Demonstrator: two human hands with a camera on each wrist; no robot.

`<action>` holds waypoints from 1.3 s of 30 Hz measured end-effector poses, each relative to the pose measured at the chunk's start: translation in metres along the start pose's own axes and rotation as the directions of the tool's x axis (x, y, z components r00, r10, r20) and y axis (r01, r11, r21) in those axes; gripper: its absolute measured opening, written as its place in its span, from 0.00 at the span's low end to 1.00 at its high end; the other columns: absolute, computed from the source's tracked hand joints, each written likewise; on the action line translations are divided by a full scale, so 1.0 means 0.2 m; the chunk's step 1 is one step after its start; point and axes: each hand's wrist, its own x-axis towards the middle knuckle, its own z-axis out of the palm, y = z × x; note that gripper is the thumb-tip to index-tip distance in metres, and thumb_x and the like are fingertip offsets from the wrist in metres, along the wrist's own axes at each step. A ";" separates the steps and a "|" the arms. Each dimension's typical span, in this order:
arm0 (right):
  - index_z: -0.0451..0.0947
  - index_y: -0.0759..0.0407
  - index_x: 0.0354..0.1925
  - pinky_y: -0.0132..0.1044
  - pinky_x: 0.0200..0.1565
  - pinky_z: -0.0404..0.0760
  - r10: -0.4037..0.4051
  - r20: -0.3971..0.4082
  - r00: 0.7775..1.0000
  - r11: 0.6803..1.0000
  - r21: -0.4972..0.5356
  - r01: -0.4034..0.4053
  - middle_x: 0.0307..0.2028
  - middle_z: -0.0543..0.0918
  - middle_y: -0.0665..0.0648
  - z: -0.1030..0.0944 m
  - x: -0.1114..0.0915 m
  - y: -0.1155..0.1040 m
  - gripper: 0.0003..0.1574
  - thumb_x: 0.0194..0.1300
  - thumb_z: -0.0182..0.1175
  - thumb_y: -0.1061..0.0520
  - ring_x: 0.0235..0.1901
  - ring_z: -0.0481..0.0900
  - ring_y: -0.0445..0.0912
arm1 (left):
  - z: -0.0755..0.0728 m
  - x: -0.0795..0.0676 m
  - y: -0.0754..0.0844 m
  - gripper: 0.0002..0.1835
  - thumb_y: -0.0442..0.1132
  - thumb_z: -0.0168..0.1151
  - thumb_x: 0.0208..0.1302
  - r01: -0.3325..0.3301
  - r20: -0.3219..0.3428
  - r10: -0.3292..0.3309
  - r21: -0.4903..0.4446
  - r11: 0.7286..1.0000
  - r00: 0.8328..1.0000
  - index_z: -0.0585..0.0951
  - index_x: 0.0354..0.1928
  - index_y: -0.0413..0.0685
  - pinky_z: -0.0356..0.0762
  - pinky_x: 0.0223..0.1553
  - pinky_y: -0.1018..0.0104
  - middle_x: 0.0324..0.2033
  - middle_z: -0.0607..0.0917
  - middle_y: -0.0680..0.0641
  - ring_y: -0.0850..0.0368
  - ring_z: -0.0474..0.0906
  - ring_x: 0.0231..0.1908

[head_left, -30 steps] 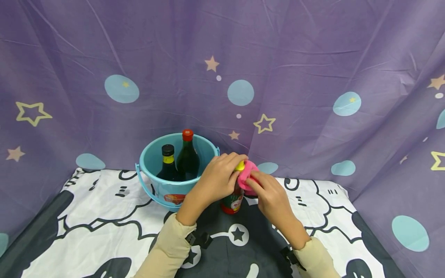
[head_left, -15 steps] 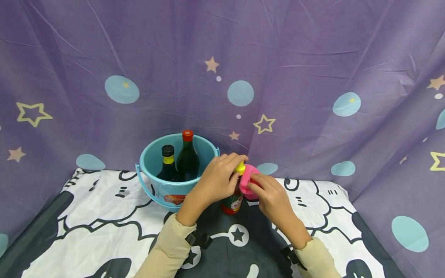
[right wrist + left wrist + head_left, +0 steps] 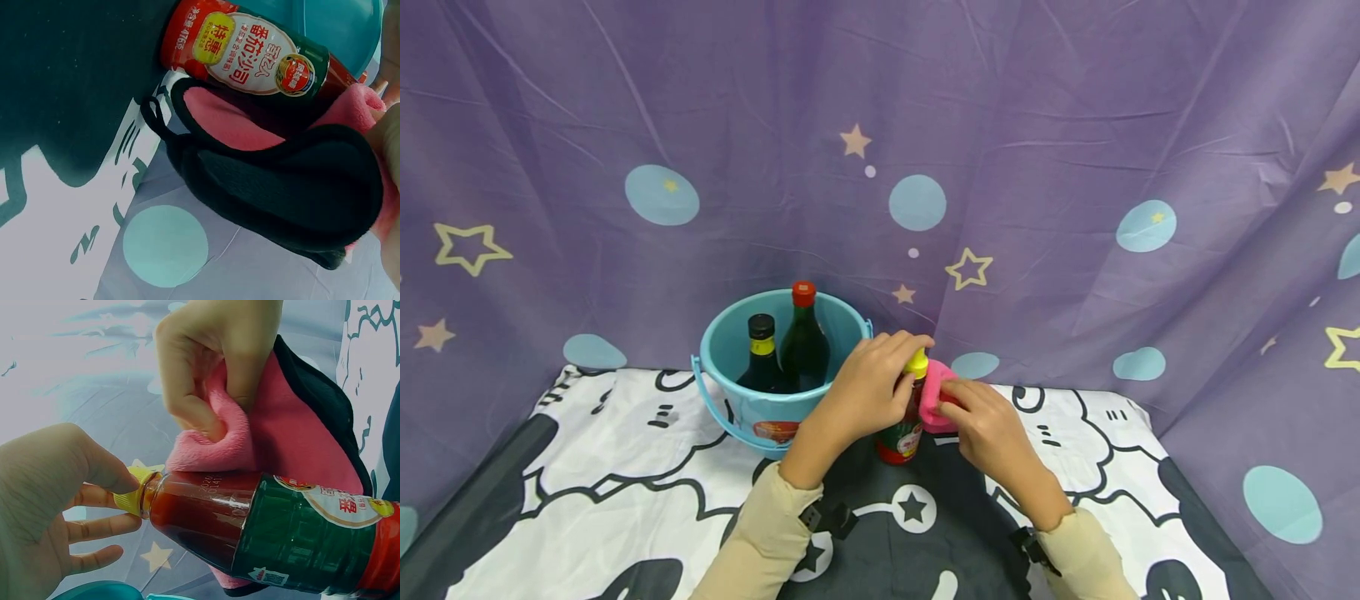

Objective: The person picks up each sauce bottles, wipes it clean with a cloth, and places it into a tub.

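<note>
A ketchup bottle (image 3: 899,439) with a yellow cap (image 3: 129,501) and a green and red label stands on the cloth-covered table. My left hand (image 3: 867,383) pinches that cap from above between thumb and fingers. On the bottle's right side, my right hand (image 3: 997,431) grips a pink cloth (image 3: 935,400), bunched between thumb and fingers. In the left wrist view the cloth's fold touches the bottle's shoulder. The right wrist view shows the cloth's dark backing (image 3: 275,187) and hanging loop (image 3: 156,115) beside the label.
Left of the bottle stands a light blue bucket (image 3: 711,346) with its handle down. Inside it are a black-capped bottle (image 3: 763,358) and a red-capped green bottle (image 3: 806,346). A purple curtain (image 3: 1037,167) hangs behind the table.
My right hand and the pink cloth have slid a little down the bottle's right side, showing more of the yellow cap. My left hand stays on the cap.
</note>
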 end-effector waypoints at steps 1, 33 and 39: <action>0.86 0.60 0.35 0.50 0.52 0.85 -0.001 0.007 1.000 1.000 0.001 0.001 0.43 0.88 0.62 0.00 0.00 0.00 0.19 0.47 0.60 0.76 0.45 0.87 0.56 | 0.00 0.00 0.00 0.25 0.34 0.66 0.63 0.001 0.001 -0.001 0.000 1.000 1.000 0.78 0.63 0.48 0.79 0.58 0.50 0.52 0.85 0.49 0.51 0.81 0.47; 0.87 0.49 0.26 0.41 0.36 0.79 0.061 0.381 0.923 0.997 -0.062 -0.041 0.21 0.75 0.46 0.08 -0.06 -0.04 0.22 0.45 0.64 0.77 0.27 0.77 0.43 | 0.00 0.01 0.00 0.24 0.34 0.65 0.63 -0.020 -0.007 0.020 0.006 1.000 1.000 0.78 0.62 0.49 0.80 0.55 0.52 0.50 0.84 0.49 0.52 0.80 0.45; 0.87 0.49 0.26 0.42 0.38 0.79 0.088 0.489 0.868 0.996 -0.043 -0.077 0.23 0.80 0.46 0.10 -0.07 -0.05 0.23 0.45 0.64 0.77 0.28 0.80 0.43 | 0.00 0.00 -0.01 0.25 0.34 0.66 0.62 -0.020 -0.010 0.020 0.001 1.000 1.000 0.78 0.62 0.49 0.80 0.55 0.52 0.50 0.84 0.49 0.52 0.80 0.46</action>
